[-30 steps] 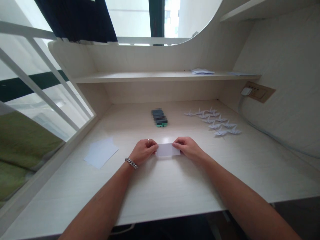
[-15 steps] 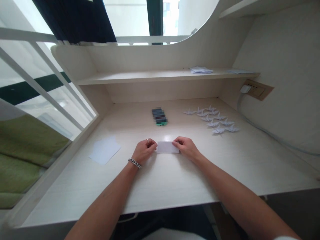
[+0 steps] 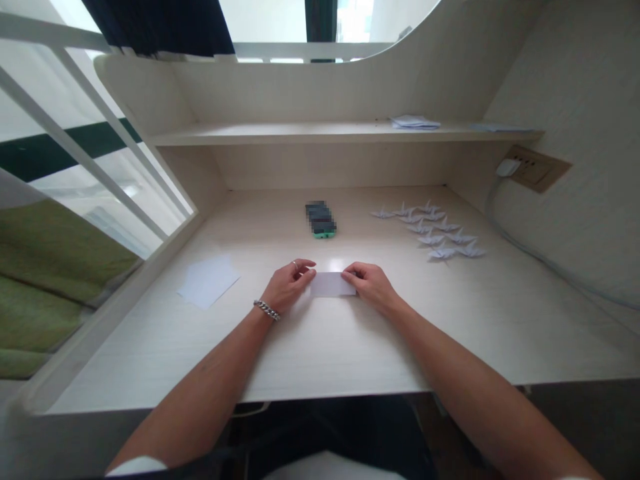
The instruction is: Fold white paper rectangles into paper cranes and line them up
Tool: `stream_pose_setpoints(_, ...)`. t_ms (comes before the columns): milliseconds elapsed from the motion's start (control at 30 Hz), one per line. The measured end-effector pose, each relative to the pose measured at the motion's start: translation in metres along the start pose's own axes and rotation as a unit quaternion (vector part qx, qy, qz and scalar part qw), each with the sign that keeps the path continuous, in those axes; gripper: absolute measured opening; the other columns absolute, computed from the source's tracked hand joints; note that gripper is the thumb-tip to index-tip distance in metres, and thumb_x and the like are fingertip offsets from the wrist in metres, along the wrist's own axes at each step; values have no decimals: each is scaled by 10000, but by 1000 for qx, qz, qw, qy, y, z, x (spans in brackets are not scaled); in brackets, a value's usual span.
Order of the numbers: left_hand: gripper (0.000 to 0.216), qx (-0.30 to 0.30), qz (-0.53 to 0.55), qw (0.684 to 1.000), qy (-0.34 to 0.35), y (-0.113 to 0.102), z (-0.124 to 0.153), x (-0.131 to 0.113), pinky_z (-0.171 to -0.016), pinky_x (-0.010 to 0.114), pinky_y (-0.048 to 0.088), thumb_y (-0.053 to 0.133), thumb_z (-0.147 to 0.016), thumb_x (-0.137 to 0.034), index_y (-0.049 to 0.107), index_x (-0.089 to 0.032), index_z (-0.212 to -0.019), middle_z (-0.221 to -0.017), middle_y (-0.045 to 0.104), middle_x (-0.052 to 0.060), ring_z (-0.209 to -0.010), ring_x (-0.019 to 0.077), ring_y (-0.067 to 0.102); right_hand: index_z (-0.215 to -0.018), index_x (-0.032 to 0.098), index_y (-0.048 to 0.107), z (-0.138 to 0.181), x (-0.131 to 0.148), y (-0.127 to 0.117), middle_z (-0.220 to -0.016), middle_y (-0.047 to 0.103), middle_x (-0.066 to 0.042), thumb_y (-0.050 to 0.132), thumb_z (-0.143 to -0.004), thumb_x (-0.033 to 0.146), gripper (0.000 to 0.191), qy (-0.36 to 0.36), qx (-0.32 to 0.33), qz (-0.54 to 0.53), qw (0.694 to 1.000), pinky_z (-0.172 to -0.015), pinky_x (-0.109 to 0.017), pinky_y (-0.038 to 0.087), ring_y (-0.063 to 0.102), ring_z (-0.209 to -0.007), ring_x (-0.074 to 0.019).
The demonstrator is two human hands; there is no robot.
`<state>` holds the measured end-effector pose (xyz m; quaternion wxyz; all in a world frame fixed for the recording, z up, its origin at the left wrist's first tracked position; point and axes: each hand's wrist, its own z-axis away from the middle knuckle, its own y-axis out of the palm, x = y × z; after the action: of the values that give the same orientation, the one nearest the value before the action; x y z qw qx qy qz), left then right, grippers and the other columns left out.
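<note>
A small white folded paper (image 3: 331,285) lies in front of me on the desk, its long side running left to right. My right hand (image 3: 369,279) pinches its upper right corner between thumb and fingers. At the upper left corner is the thumb of my left hand (image 3: 290,281), with the index finger stretched out just beyond it. This hand wears a ring and a chain bracelet. Part of the paper's right end is covered by my right fingers. Several folded paper cranes (image 3: 443,230) stand grouped on the desk to the right, beyond my right hand.
Loose white sheets (image 3: 207,280) lie on the desk (image 3: 330,353) at the left. A blurred dark object with a green end (image 3: 323,223) is beyond my hands. More paper (image 3: 414,123) rests on the shelf (image 3: 280,138). A cable (image 3: 530,250) runs from the wall socket (image 3: 540,170).
The whole view has tilted down slightly. My left fingers have shifted from the paper's left edge to its upper left corner, and the index finger has straightened. My right hand keeps its pinch.
</note>
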<state>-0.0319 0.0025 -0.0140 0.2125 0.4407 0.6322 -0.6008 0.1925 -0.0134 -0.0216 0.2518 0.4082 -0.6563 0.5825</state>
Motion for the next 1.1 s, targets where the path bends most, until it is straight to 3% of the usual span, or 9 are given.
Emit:
stream_pose_setpoints(67, 390, 30, -19, 999, 15, 1, 2, -3, -592, 252, 420, 539, -833, -451, 679, -179, -1076, -765, 671, 26, -630, 138, 553, -784, 191, 710, 1, 2, -1, -728, 678, -23, 561, -830, 332, 211, -8, 14, -3, 1000, -602, -251, 380, 559, -675, -160)
stream_pose_setpoints(167, 341, 70, -56, 995, 38, 2, 5, -8, -578, 253, 394, 525, -842, -450, 724, -174, -864, -691, 662, 19, -612, 140, 533, -782, 190, 717, 4, 3, -3, -724, 684, -22, 576, -823, 345, 213, -13, 28, -15, 999, -601, -251, 387, 564, -673, -157)
stream_pose_setpoints(400, 350, 66, -28, 997, 27, 2, 2, -13, -511, 234, 345, 528, -829, -456, 663, -166, -687, -586, 594, -10, -540, 119, 473, -780, 159, 702, 3, -6, -1, -721, 680, -31, 635, -771, 419, 269, 11, -49, -137, 989, -581, -251, 408, 573, -651, -153)
stream_pose_setpoints(600, 352, 47, 37, 998, -5, -1, -1, -16, -498, 232, 342, 564, -798, -454, 604, -165, -600, -493, 529, -25, -485, 106, 436, -803, 152, 663, -3, -3, -1, -681, 639, -25, 599, -773, 539, 393, 47, -61, -197, 977, -485, -238, 398, 559, -573, -142)
stream_pose_setpoints(767, 346, 15, 58, 998, -22, -3, -2, -12, -495, 231, 348, 562, -806, -452, 624, -154, -640, -513, 560, -12, -487, 105, 450, -752, 159, 601, -15, 1, 4, -606, 609, -6, 668, -728, 471, 320, 79, 19, -216, 973, -436, -218, 396, 581, -507, -137)
stream_pose_setpoints(933, 316, 48, 68, 996, -15, -2, -3, -16, -523, 229, 386, 626, -749, -432, 691, -133, -827, -675, 642, 18, -582, 126, 524, -723, 163, 600, -25, -5, 14, -507, 550, 24, 640, -765, 444, 287, 55, 24, -199, 978, -403, -213, 345, 493, -433, -109)
stream_pose_setpoints(1100, 290, 46, 68, 996, -29, 2, -6, -20, -497, 220, 349, 615, -753, -415, 675, -132, -736, -598, 583, -14, -537, 107, 483, -831, 150, 660, -23, -7, 10, -643, 641, -2, 742, -674, 426, 328, 69, 29, -292, 953, -525, -234, 455, 579, -553, -127)
